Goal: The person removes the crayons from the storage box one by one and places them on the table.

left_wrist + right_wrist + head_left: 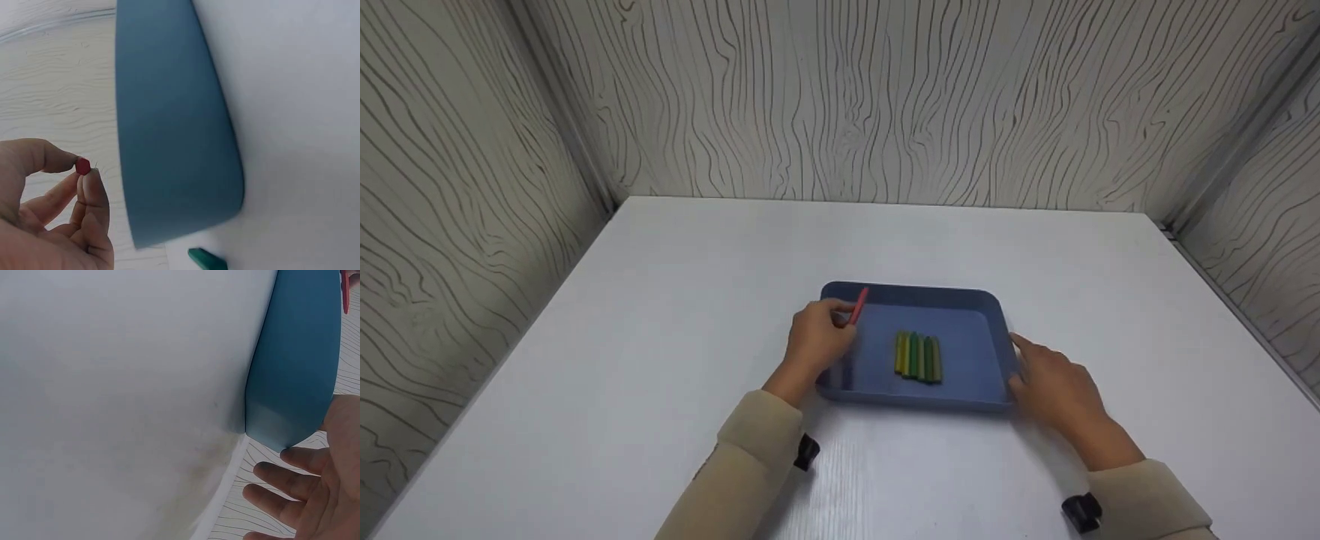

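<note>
My left hand (819, 337) pinches a red crayon (859, 305) between thumb and fingertips, over the left part of a blue tray (915, 400). The crayon's hexagonal red end (83, 166) faces the camera in the left wrist view. Inside the tray, several yellow and green crayons (919, 358) lie side by side in a row. At the tray's right side is my right hand (1057, 386), its thumb partly hidden behind the wall. In the right wrist view its fingers (281, 503) are extended and spread, with one fingertip right at the tray's corner.
A green stick-like piece (208, 259) lies on the table beyond the tray's end in the left wrist view. The white table (720, 247) reaches back to a wood-grain patterned panel (847, 105), with similar panels at both sides.
</note>
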Demonstrator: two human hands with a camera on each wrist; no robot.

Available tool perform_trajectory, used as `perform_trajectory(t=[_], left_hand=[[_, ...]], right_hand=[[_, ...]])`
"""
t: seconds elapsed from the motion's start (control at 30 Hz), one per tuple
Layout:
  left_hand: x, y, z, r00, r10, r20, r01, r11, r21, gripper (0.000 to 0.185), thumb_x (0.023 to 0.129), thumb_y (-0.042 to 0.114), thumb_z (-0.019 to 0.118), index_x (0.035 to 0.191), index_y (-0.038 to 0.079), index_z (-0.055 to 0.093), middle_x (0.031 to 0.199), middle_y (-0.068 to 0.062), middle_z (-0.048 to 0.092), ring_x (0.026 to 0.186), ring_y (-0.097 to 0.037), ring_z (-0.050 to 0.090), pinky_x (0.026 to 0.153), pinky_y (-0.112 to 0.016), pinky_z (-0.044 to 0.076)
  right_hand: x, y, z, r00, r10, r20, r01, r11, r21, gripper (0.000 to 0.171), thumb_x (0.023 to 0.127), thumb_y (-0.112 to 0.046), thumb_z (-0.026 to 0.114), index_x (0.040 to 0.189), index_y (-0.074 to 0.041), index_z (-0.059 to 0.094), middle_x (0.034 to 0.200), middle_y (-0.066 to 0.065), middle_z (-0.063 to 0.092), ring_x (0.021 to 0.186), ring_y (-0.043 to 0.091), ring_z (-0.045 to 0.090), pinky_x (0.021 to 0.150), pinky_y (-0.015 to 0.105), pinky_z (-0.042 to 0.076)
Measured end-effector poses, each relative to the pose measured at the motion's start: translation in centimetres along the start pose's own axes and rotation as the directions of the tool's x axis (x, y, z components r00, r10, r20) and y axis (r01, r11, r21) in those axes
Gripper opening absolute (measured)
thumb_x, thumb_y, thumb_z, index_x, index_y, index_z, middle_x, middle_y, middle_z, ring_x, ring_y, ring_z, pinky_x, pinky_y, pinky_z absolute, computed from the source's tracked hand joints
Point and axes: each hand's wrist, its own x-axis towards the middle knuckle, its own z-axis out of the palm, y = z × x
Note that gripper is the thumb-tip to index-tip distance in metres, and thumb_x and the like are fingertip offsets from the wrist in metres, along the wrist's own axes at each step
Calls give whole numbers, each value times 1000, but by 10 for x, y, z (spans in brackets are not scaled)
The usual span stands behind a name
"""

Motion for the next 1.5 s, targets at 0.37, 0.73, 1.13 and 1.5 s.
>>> perform_trajectory(t=[0.37, 0.73, 1.13, 1.5], left_hand=[[1, -22, -27, 997, -68, -42, 67, 998, -14, 30, 81, 3, 62, 110, 5, 70, 79, -3, 64, 69, -15, 56, 61, -28, 46], [-2, -48, -39, 990, -114, -85, 115, 993, 16, 26, 82, 6, 65, 107, 0, 70, 81, -8, 65, 72, -19, 60, 64, -32, 49], [-1, -62, -40, 965, -258, -48, 262, 960, 95, 25, 87, 14, 65, 106, -3, 68, 90, -12, 67, 79, -22, 61, 69, -34, 50], [-4, -66, -38, 953, -302, 12, 299, 947, 118, 27, 84, 4, 60, 109, -4, 67, 105, -17, 65, 97, -30, 59, 87, -43, 48]], right_hand=[[0, 0, 1, 1000, 8, 6, -8, 1000, -11, 54, 88, -12, 54, 138, 4, 43, 126, 27, 54, 111, 46, 51, 82, 59, 40], [0, 0, 2, 1000, 14, 10, -14, 1000, -11, 54, 88, -13, 54, 138, 4, 44, 127, 27, 54, 112, 47, 50, 82, 59, 40], [0, 2, 2, 1000, 13, 2, -13, 1000, -2, 54, 88, -13, 53, 138, 3, 44, 127, 27, 54, 112, 48, 50, 83, 60, 40], [-1, 0, 2, 1000, 9, 1, -9, 1000, -15, 54, 87, -11, 56, 137, 5, 43, 124, 30, 54, 111, 48, 51, 82, 60, 41]])
